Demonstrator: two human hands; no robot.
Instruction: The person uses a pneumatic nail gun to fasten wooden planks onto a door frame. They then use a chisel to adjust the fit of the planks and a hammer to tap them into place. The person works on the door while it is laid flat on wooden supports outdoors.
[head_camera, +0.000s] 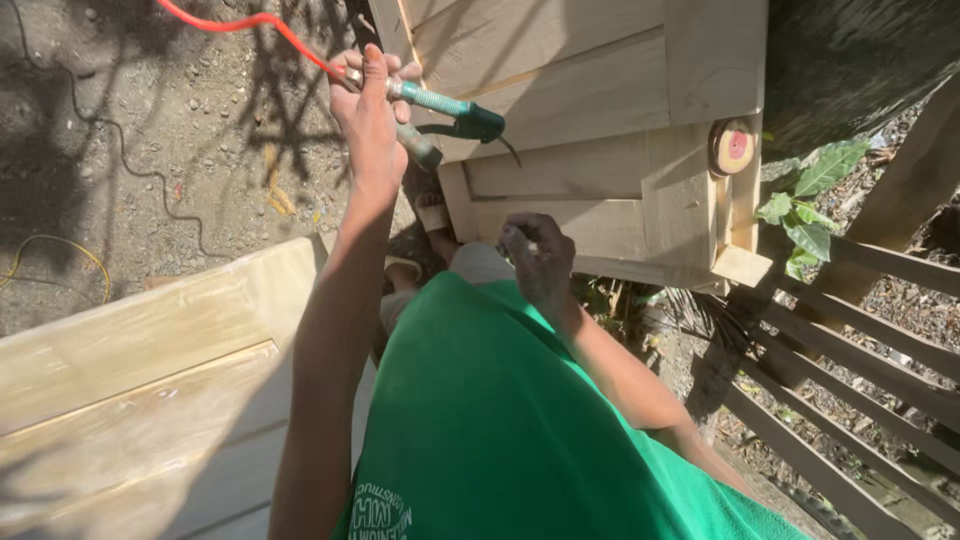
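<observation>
My left hand (372, 118) grips the green air tool (440, 115) off the wooden panel (580, 90) edge; my right hand (538, 258) is clenched, just below it.

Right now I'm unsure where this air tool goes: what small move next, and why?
Probably lower the left hand so the green air blow gun points at the wooden panel; the tool is held above it, while the right hand hangs clear.

The person wears a loose, bright green short-sleeved cotton shirt (500, 420) with small white printed lettering near its lower hem, light grey shorts (480, 262) at the far edge of the shirt, and both forearms are bare of sleeves.
</observation>
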